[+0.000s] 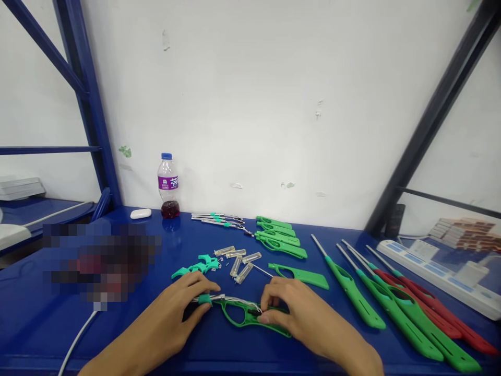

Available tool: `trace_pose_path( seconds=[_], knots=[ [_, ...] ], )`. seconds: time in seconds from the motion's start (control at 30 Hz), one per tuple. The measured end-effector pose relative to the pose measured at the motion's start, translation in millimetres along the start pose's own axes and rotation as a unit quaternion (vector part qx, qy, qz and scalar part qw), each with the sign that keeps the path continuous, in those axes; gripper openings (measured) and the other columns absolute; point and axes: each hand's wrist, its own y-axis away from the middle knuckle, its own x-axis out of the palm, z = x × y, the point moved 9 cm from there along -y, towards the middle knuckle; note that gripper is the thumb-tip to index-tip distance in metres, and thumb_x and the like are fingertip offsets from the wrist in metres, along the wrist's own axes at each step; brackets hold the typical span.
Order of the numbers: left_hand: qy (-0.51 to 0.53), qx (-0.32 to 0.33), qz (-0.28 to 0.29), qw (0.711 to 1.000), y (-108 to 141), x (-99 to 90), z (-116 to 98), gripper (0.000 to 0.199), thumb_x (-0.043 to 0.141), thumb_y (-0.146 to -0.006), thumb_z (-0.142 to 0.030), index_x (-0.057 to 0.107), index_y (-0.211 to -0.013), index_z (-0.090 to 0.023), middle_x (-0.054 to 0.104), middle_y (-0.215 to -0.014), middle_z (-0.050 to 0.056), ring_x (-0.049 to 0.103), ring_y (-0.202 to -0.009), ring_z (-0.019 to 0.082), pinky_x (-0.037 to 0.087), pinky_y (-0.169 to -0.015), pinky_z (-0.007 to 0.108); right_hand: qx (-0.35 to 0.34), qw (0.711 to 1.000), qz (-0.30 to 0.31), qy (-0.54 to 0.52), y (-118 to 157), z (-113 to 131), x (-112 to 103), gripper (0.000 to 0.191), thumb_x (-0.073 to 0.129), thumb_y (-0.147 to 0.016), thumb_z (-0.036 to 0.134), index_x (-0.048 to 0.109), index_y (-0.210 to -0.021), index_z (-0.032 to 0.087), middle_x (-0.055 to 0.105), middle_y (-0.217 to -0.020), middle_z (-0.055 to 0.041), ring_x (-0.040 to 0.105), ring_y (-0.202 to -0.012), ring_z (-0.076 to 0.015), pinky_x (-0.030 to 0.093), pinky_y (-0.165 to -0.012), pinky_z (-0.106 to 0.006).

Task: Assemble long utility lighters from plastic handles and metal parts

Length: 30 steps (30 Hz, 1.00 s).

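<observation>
Near the table's front edge lies a green lighter half-shell (238,316), its open side up. My left hand (178,308) is closed around the metal lighter tube (217,297) near its teal collar (204,298), at the shell's left end. Pale wires (245,302) run from the tube along the shell. With thumb and fingertips, my right hand (297,310) pinches the wire end over the shell's middle, next to a small dark part. A thin metal rod (262,270) sticks up beside the right fingers; where its lower end goes is hidden.
Clear fuel tanks (236,265) and teal trigger pieces (198,267) lie behind my hands. Farther back are wired tubes (219,222) and green half-shells (282,240). Assembled green lighters (354,292) and red ones (442,300) lie right, before a power strip (434,271). A bottle (168,185) stands back left.
</observation>
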Motion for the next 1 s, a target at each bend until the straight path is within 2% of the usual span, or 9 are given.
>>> trace_pose_path(
  seconds=[0.13, 0.37, 0.73, 1.0],
  knots=[
    [0.008, 0.022, 0.013, 1.000, -1.9, 2.9, -1.1, 0.030, 0.050, -0.105, -0.024, 0.072, -0.123, -0.033, 0.070, -0.116, 0.003, 0.069, -0.105, 0.022, 0.057, -0.095, 0.033, -0.002, 1.000, -0.003, 0.006, -0.2, 2.2, 0.2, 0.006, 0.077, -0.095, 0.030, 0.074, -0.090, 0.028, 0.072, -0.096, 0.0046, 0.064, -0.091, -0.0171, 0.038, -0.078, -0.026],
    [0.013, 0.027, 0.027, 0.999, -1.2, 3.8, 4.5, 0.033, 0.048, -0.106, -0.021, 0.072, -0.123, -0.035, 0.068, -0.117, 0.001, 0.065, -0.110, 0.020, 0.053, -0.098, 0.031, 0.005, 1.000, -0.009, 0.013, 4.7, 5.3, 1.4, 0.007, 0.076, -0.096, 0.033, 0.074, -0.090, 0.029, 0.073, -0.096, 0.0043, 0.064, -0.095, -0.0188, 0.038, -0.080, -0.027],
    [-0.005, 0.015, 0.049, 0.999, 3.3, 3.8, 0.4, 0.035, 0.042, -0.109, -0.023, 0.070, -0.123, -0.038, 0.066, -0.117, 0.001, 0.064, -0.104, 0.019, 0.051, -0.089, 0.029, 0.025, 0.999, -0.007, 0.019, 2.0, 3.2, 4.7, 0.007, 0.076, -0.094, 0.026, 0.073, -0.089, 0.028, 0.072, -0.095, 0.0039, 0.064, -0.095, -0.0188, 0.038, -0.078, -0.027],
    [-0.021, 0.018, 0.047, 0.998, 0.9, 1.5, -5.7, 0.036, 0.041, -0.108, -0.021, 0.073, -0.117, -0.035, 0.065, -0.112, 0.002, 0.064, -0.096, 0.019, 0.049, -0.081, 0.028, 0.017, 0.999, -0.008, 0.040, 0.3, 5.7, 1.7, 0.005, 0.075, -0.096, 0.026, 0.074, -0.091, 0.026, 0.074, -0.096, 0.0032, 0.067, -0.091, -0.0186, 0.039, -0.076, -0.026]
  ],
)
